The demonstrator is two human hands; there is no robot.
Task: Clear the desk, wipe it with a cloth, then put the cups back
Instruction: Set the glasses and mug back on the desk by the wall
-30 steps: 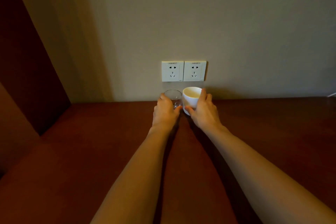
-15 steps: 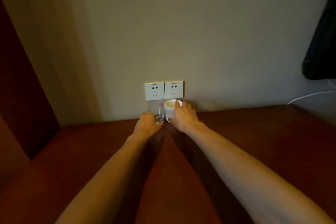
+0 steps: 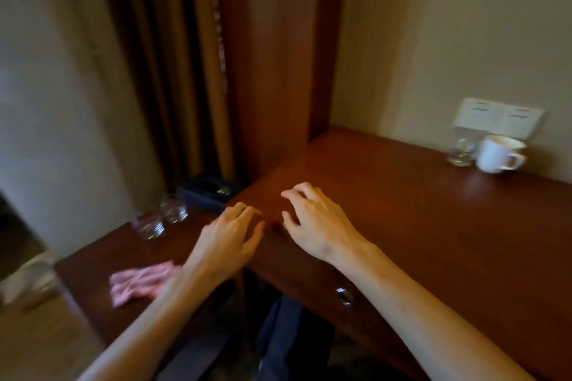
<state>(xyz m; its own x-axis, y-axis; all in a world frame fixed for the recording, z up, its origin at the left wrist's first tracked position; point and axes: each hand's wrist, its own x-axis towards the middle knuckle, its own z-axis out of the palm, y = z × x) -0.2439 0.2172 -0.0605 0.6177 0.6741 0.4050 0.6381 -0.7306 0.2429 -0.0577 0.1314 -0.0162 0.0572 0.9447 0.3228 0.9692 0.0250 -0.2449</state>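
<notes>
A white cup (image 3: 496, 153) and a clear glass (image 3: 460, 152) stand side by side on the brown desk (image 3: 433, 226), against the wall under the sockets. Two more glasses (image 3: 148, 226) (image 3: 174, 209) sit on a lower side table (image 3: 93, 260) to the left, with a pink cloth (image 3: 139, 283) nearer its front. My left hand (image 3: 227, 241) and my right hand (image 3: 315, 223) hover empty over the desk's left corner, fingers loosely spread, far from the cup and glass.
A dark blue tray (image 3: 207, 192) lies at the back of the side table beside brown curtains (image 3: 173, 71). A wooden panel (image 3: 278, 56) rises at the desk's left end. Wall sockets (image 3: 498, 117) are behind the cup. A drawer knob (image 3: 344, 296) sits on the desk front.
Both hands let go of the glass and the white cup by the wall and drew back to the left. The view swung left, bringing the side table, its glasses and the cloth into sight.
</notes>
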